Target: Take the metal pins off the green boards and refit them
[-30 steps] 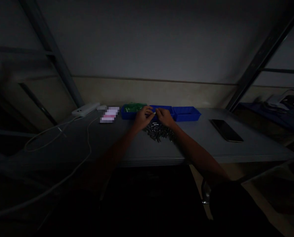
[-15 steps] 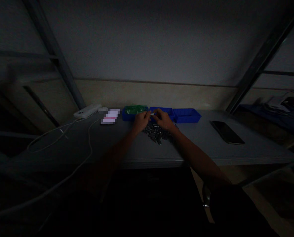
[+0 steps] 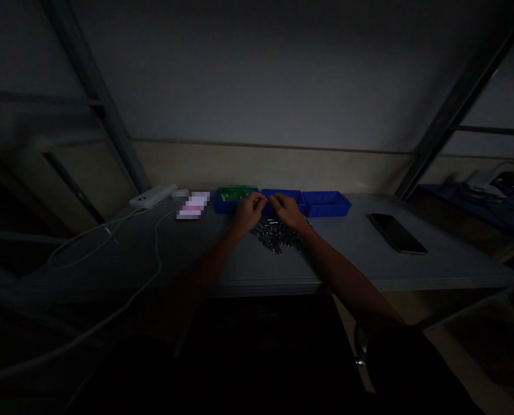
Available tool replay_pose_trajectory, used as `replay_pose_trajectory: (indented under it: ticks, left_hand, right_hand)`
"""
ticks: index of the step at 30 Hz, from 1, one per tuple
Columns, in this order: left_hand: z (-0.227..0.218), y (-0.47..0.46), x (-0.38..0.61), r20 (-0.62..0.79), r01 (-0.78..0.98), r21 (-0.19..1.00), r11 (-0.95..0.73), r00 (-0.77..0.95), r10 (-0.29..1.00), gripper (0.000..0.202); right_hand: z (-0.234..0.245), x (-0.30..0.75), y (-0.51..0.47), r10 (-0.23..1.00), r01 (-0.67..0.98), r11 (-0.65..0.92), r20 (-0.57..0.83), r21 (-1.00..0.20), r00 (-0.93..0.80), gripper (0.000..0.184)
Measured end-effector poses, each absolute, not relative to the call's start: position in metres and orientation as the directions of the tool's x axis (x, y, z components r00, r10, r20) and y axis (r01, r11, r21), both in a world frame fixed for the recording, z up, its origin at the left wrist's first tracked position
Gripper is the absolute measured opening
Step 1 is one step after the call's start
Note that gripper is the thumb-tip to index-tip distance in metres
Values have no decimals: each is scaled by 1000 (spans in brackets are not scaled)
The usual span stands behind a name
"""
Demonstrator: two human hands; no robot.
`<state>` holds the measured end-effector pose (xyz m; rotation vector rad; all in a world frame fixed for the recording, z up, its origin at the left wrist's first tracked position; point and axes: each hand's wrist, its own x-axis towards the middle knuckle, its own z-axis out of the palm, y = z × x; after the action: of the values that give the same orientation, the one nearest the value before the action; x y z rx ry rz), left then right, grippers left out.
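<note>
Above the grey table [image 3: 352, 233], note left hand [image 3: 248, 212] and right hand [image 3: 285, 211] nearly meeting, fingers narrowed, impossible to tell on what; metal pieces [image 3: 278, 236] at six o'clock. Keep aligned, steady.

This looks like a dim workshop bench, though whether it sits in a factory or a home cannot be told: three blue parts bins [image 3: 327, 211] line the back edge of a grey tabletop [image 3: 363, 242], small metallic pieces [image 3: 278, 235] lie heaped before them, and metal uprights [image 3: 452, 115] rise near both back corners.
</note>
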<state>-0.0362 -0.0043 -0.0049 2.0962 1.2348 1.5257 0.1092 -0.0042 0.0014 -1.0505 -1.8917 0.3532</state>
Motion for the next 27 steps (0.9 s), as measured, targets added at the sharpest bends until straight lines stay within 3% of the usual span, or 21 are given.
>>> replay_pose_trajectory:
  ticks: [6, 11, 14, 21, 27]
  left_hand:
    - [-2, -7, -38, 607, 599, 603, -528, 86, 790, 31]
    - [-3, -9, -36, 616, 465, 668, -582, 94, 782, 14]
    - [-5, -7, -35, 634, 396, 670, -628, 136, 762, 17]
    - [-4, -6, -35, 637, 450, 665, -597, 75, 767, 8]
    - [-3, -8, -37, 599, 529, 661, -533, 55, 799, 20]
  right_hand:
    - [7, 111, -10, 742, 492, 656, 607, -573, -283, 22]
    - [7, 113, -5, 760, 556, 619, 602, -555, -245, 35]
    - [7, 113, -2, 790, 590, 570, 580, -573, -200, 39]
    - [3, 113, -3, 776, 463, 616, 590, -637, -221, 29]
    - [5, 112, -5, 761, 428, 642, 598, -636, -251, 22]
